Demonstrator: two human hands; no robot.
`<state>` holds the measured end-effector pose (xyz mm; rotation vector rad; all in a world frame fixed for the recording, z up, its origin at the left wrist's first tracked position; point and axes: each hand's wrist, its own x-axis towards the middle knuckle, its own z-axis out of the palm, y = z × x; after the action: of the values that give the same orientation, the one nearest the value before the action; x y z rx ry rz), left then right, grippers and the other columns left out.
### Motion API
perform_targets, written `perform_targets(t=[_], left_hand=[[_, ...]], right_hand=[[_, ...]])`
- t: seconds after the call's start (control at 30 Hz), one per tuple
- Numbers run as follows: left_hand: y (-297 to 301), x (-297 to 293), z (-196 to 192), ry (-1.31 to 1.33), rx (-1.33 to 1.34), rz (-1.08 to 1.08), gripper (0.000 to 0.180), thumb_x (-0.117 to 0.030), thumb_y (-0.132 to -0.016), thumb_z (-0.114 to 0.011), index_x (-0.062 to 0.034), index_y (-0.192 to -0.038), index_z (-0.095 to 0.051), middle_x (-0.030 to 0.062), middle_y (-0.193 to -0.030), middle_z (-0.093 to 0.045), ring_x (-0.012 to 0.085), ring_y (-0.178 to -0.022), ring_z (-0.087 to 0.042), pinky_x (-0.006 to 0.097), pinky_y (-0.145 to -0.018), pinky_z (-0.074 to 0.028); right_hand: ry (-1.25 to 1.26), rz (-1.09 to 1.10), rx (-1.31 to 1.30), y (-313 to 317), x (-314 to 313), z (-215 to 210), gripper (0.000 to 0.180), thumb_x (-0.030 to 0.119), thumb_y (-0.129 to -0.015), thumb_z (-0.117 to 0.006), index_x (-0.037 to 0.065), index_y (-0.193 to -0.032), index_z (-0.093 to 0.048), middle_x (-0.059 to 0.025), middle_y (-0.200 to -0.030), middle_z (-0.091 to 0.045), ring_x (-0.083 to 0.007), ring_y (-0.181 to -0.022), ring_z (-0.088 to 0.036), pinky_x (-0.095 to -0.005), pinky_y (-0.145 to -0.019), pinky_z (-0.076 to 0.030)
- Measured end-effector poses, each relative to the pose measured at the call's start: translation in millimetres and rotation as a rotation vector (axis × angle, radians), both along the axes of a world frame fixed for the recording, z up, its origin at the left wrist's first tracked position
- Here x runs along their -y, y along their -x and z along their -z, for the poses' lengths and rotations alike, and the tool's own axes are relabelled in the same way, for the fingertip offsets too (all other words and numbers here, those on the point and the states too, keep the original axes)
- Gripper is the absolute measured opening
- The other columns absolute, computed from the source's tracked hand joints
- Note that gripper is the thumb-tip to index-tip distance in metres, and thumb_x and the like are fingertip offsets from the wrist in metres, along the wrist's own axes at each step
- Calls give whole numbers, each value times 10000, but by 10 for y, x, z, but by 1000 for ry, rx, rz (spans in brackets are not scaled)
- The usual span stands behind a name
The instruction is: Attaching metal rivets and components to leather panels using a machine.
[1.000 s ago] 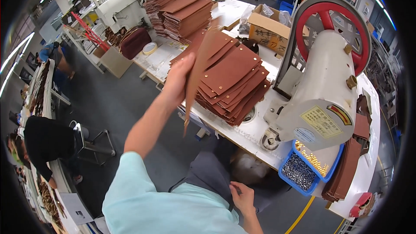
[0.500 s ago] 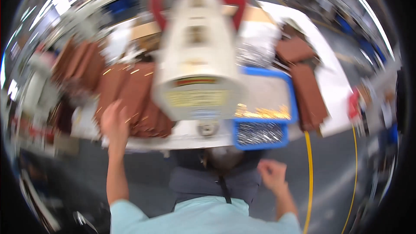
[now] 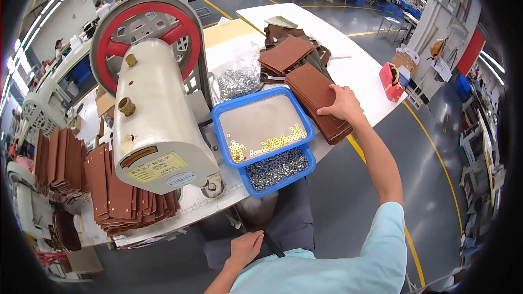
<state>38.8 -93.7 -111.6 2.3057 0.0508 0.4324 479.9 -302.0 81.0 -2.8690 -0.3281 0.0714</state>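
Nearest, the left hand (image 3: 247,247) is over the lap (image 3: 291,212), fingers curled together, no held item showing. The silver-piece tray (image 3: 286,183) juts past the front edge of the table (image 3: 370,81); a knock from below could tip it. The gold-piece tray (image 3: 261,122) overlaps it, so a bump to either could shift both and spill small parts.

The right hand (image 3: 344,104) lies on the stack of brown panels (image 3: 310,88), thumb spread well apart from the fingers; whether the fingertips hook under the top panel cannot be made out. The stack lies just beside the gold-piece tray, its near end at the table's edge. A sideways drag could fan the panels and drop some to the floor (image 3: 348,207).

Beyond, a loose brown panel (image 3: 286,54) lies against dark crumpled material (image 3: 317,64) and could slide if brushed.
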Motion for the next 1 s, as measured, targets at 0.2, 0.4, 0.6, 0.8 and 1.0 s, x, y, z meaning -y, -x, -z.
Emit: perform_targets(t=[0.2, 0.4, 0.6, 0.8, 1.0], left_hand=[[33, -66, 19, -11, -2, -6, 111, -135, -876, -768, -71, -967, -770, 78, -826, -755, 257, -690, -724, 351, -611, -573], [-238, -381, -443, -7, 8, -60, 211, -217, -878, -799, -70, -1024, -757, 74, -836, -746, 241, -686, -721, 336, -609, -574], [-574, -420, -1054, 523, 42, 80, 629, -412, -911, -790, -50, -1394, -610, 132, -1198, -722, 235, -1071, -709, 334, -871, -577], [-434, -339, -1080, 921, -95, -77, 401, -182, -1091, -544, 29, -1432, -567, 72, -1268, -689, 112, -1156, -593, 269, -993, -479], [-446, -442, -1119, 1259, -150, -212, 290, -156, -1048, -633, 26, -1272, -657, 49, -1162, -719, 103, -1003, -657, 276, -879, -548]], right_hand=[[-176, -2, 444, 148, -47, -31, 783, 268, -730, -902, 125, -1432, -584, -125, -1117, -693, -307, -1035, -677, -421, -881, -559], [-1206, -131, -100, 703, 197, -200, 308, 45, -840, -782, -28, -1134, -729, -75, -991, -765, -144, -866, -709, -300, -768, -579], [-864, -601, -798, 1576, 125, 407, 306, 159, -817, -857, -24, -1036, -746, -80, -964, -778, -176, -867, -734, -341, -785, -602], [-240, -1158, -973, 1988, -563, 512, 354, 279, -840, -875, -1, -1003, -731, -123, -893, -774, -206, -844, -762, -323, -768, -598], [-626, -743, -388, 1024, -1531, 429, 186, 70, -877, -736, -11, -1040, -774, -131, -894, -784, -169, -772, -740, -317, -742, -592]])
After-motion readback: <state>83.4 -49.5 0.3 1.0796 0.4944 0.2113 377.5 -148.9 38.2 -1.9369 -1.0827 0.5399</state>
